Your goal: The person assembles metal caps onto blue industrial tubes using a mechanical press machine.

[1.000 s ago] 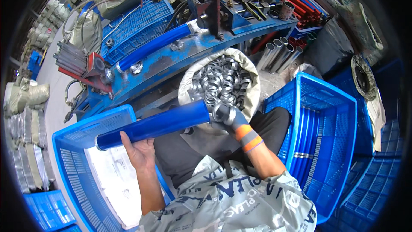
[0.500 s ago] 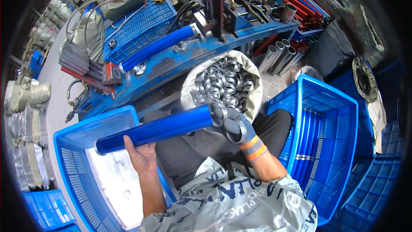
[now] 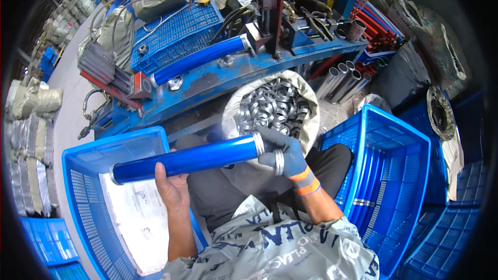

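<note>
My bare left hand [image 3: 174,186] is closed around a shiny blue tube [image 3: 189,161], held nearly level across my lap. A silver ring sits on the tube's left end. At its right end my gloved right hand [image 3: 287,150] presses a threaded silver ring [image 3: 258,144] against the tube, fingers around it. A second silver ring [image 3: 279,162] is kept in the same hand, by the lower fingers. Just beyond the tube stands a white sack [image 3: 232,105] full of loose silver rings [image 3: 274,108].
A blue crate [image 3: 85,151] lined with white sheet stands at left. Another blue crate [image 3: 398,134] at right holds several blue tubes [image 3: 369,176]. Ahead, a blue metal bench [image 3: 207,84] carries a machine with another blue tube [image 3: 202,59] in it. Bare metal tubes [image 3: 340,83] stand behind the sack.
The ring in my right hand has come from just off the tube's right end onto it. The tube has tipped closer to level. The view has shifted slightly.
</note>
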{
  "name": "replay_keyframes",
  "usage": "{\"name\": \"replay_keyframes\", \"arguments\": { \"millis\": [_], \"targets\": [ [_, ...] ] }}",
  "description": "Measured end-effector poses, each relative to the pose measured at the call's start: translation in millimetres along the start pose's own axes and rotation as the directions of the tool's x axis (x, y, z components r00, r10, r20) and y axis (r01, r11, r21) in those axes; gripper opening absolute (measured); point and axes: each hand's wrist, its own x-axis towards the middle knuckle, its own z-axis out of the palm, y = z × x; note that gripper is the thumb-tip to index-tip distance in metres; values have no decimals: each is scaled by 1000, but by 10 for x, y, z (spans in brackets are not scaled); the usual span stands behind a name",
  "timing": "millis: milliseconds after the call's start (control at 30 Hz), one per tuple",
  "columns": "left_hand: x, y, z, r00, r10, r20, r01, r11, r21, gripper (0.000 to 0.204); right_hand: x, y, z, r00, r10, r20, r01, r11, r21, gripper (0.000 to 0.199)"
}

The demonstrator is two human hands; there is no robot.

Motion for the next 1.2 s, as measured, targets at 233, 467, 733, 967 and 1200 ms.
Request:
{"name": "replay_keyframes", "arguments": {
  "millis": [233, 467, 733, 967, 1200],
  "targets": [
    [230, -313, -200, 986, -112, -121, 92, 983, -160, 71, 310, 266, -364, 967, 255, 11, -255, 967, 25, 68],
    [461, -164, -306, 982, -169, -82, 135, 938, -318, 59, 836, 547, -1054, 961, 241, 137, 66, 281, -958, 71],
    [384, 94, -740, 998, -39, -55, 28, 983, -183, 50, 3462, 422, 284, 911, -331, 247, 240, -64, -969, 81],
    [540, -250, -558, 989, -138, -55, 128, 981, -147, 52, 4011, 502, -607, 906, -407, 118, -88, -454, -887, 65],
    [1245, -825, -309, 963, -222, -150, 209, 973, -99, 68, 2619, -1014, 137, 869, -492, 58, 269, 370, -889, 73]
  ]
}}
